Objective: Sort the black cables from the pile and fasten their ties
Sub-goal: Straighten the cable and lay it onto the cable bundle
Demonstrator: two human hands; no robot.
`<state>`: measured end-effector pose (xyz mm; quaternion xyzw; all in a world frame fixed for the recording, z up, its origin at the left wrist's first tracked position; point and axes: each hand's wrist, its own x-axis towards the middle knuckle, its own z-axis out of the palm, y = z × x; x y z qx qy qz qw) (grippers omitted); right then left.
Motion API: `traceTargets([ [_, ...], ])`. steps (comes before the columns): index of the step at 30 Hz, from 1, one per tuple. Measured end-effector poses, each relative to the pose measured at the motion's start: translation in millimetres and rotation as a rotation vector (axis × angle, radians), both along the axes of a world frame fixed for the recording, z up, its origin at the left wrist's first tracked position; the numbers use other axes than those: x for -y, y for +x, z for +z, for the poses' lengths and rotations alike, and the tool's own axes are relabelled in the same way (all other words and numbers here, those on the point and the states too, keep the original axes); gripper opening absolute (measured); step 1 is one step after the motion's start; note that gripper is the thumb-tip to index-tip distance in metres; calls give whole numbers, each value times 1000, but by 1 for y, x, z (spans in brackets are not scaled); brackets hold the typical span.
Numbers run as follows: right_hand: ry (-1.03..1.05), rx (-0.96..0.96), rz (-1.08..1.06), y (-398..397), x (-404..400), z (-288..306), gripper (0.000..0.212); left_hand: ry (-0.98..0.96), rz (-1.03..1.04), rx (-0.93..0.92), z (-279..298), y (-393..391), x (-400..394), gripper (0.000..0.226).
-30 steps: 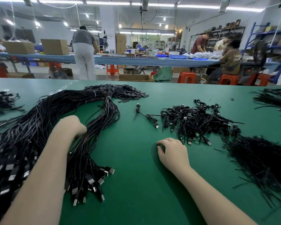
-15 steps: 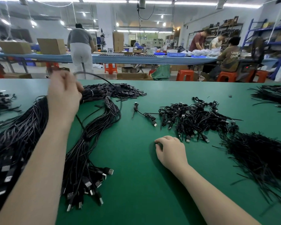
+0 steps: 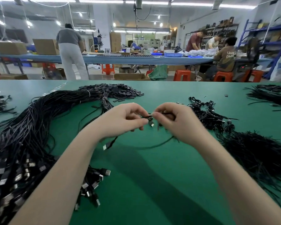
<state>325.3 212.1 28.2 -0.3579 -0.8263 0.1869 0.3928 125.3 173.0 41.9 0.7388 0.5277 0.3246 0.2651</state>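
A single black cable (image 3: 150,144) hangs above the green table (image 3: 152,184), pinched between the curled fingers of both hands. The left hand (image 3: 120,120) and right hand (image 3: 178,122) meet fingertip to fingertip over a small knot, one plug (image 3: 151,123) dangling just below them. A loop sags beneath the right hand's fingers. The big cable pile (image 3: 23,135) lies left of the fingers; tied cables (image 3: 208,114) and loose ties (image 3: 263,156) lie to the right.

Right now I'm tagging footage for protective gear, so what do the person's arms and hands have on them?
Nothing shows on them. The left hand and right hand are bare, without gloves, rings or a watch, and both forearms are uncovered to the frame's lower edge, with no sleeve in view.
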Motion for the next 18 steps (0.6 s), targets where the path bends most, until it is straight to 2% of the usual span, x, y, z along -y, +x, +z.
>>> traceTargets([
  [2, -25, 12, -51, 18, -5, 9, 13, -57, -18, 36, 1, -9, 1, 7],
  [6, -32, -32, -181, 37, -13, 16, 14, -71, 110, 106, 6, -28, 1, 6],
  [7, -37, -31, -201, 37, -14, 16, 17, -86, 128, 203, 8, -31, 2, 9],
  [9, -57, -53, -207, 35, -14, 16, 22, -121, 142, 553, 12, -35, 4, 18],
  [11, -109, -124, -165, 29, -9, 18, 26, -164, 112, 960, 16, -36, 4, 13],
  [13, -205, -179, -66, 22, -2, 20, 26, -210, 47, 1241, 17, -29, 2, 8],
  [15, -293, -179, 39, 15, 6, 20, 24, -219, 28, 1308, 15, -18, 0, 17],
  [18, -365, -134, 146, 9, 12, 18, 24, -153, 70, 1227, 17, -9, -1, 40],
])
